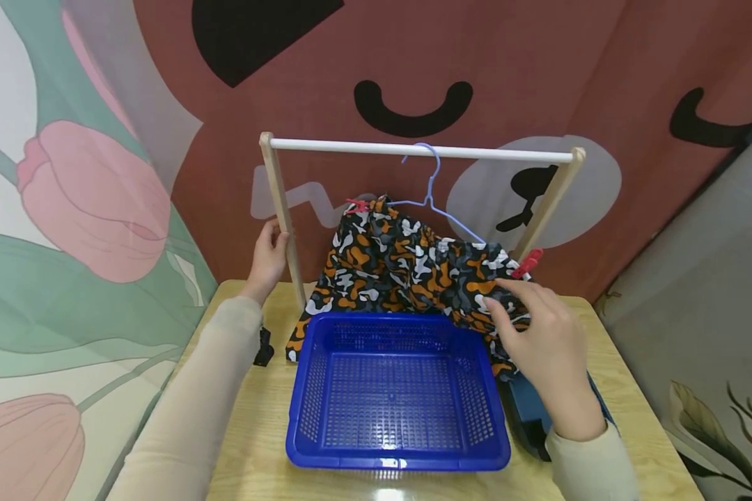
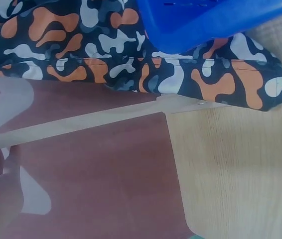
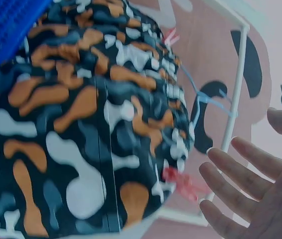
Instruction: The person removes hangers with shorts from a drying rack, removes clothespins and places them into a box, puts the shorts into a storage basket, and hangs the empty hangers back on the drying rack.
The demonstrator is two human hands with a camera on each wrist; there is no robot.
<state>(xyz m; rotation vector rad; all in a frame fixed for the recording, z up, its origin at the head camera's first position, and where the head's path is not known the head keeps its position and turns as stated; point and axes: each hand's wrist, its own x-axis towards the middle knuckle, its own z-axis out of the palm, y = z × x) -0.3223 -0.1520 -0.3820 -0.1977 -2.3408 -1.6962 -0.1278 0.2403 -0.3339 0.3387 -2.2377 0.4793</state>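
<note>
Camouflage pants (image 1: pixel 376 261) in black, orange, grey and white hang from a light blue wire-thin hanger (image 1: pixel 430 198). One red clothespin (image 1: pixel 358 206) is at the waistband's left end, and another red clothespin (image 1: pixel 528 263) at its right end. The hanger hooks over the white bar (image 1: pixel 351 146) of a small wooden rack. My left hand (image 1: pixel 268 257) holds the rack's left post (image 1: pixel 280 188) between thumb and fingers. Beside the right end of the pants, my right hand (image 1: pixel 548 341) holds nothing; its fingers are spread in the right wrist view.
A blue plastic basket (image 1: pixel 397 459) stands in front of the pants on the wooden table (image 1: pixel 251 417). A dark blue object (image 1: pixel 529 410) lies right of it, partly under my right arm. A small black item (image 1: pixel 264 348) sits at the left. Printed curtains stand behind.
</note>
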